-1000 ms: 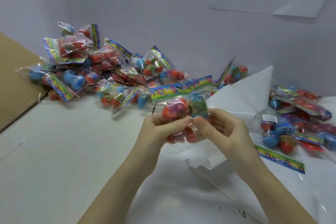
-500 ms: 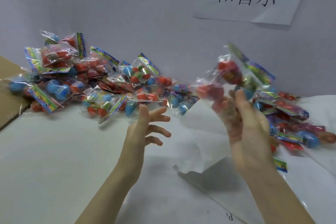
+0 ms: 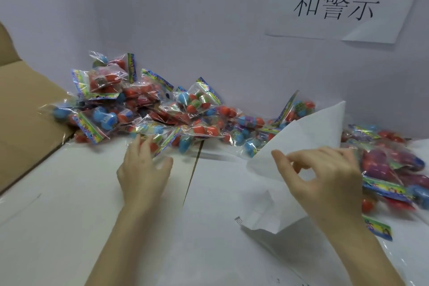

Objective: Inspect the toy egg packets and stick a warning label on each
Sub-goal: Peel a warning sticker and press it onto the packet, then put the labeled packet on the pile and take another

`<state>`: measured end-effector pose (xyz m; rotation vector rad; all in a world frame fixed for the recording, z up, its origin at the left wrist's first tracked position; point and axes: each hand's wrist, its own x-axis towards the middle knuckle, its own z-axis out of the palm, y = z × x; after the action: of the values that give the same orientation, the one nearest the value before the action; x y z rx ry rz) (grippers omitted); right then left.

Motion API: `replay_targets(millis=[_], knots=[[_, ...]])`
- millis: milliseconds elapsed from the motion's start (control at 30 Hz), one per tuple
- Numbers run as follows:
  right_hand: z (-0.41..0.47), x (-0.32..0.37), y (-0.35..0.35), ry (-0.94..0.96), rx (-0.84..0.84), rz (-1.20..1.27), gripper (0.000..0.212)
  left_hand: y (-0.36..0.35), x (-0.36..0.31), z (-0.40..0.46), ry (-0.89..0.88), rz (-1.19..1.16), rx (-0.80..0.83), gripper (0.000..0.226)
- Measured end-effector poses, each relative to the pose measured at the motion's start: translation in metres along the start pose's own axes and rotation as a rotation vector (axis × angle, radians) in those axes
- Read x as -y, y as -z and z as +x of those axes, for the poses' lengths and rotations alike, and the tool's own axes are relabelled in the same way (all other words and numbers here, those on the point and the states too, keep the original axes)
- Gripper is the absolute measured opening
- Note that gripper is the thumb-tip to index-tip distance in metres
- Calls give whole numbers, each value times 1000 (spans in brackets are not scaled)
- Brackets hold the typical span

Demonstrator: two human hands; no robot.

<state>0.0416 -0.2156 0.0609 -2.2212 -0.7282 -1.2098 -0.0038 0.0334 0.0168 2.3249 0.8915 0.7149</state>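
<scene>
Your left hand is right at the front edge of the big pile of toy egg packets along the wall, fingers loosely spread and holding nothing. The nearest packet lies just ahead of your fingertips, touching or nearly so (too blurry to say which). Its long axis looks like it runs left to right across your reach, with the colourful header strip on its right end angling back toward you. So I'd say the left hand takes this one: it's far closer than the right.

Your right hand hovers over the curled white label sheet, fingers loosely curled, and I can't tell if it pinches anything. The packets heaped to its right are probably the finished ones.
</scene>
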Motion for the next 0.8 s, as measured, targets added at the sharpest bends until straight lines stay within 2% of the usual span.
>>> replay_targets(millis=[67, 200, 267, 333, 400, 467, 567, 633, 700, 767, 800], knots=[[1, 0, 2, 6, -44, -33, 44, -4, 6, 5, 23, 52, 118, 64], [0, 1, 0, 31, -76, -43, 45, -17, -2, 16, 58, 112, 144, 71], [0, 2, -1, 39, -82, -45, 45, -23, -3, 26, 70, 215, 223, 78], [-1, 2, -2, 52, -75, -42, 44, -26, 2, 34, 46, 340, 272, 73], [-1, 2, -2, 60, -62, -41, 43, -26, 11, 38, -20, 423, 217, 56], [-1, 2, -2, 64, -58, -44, 43, -24, 17, 38, -74, 430, 85, 53], [-1, 2, -1, 55, -73, -46, 43, -15, 17, 35, -42, 227, -90, 53], [0, 4, 1, 47, -98, -26, 43, -5, 9, 27, -13, -3, -278, 45], [0, 8, 2, 18, -114, 20, 41, 7, -9, 13, -54, -282, -470, 32], [0, 13, 2, -53, -84, 131, 36, 19, -30, 0, -109, -589, -523, 25], [1, 16, 2, -104, -51, 229, 32, 26, -41, -5, -146, -739, -465, 21]])
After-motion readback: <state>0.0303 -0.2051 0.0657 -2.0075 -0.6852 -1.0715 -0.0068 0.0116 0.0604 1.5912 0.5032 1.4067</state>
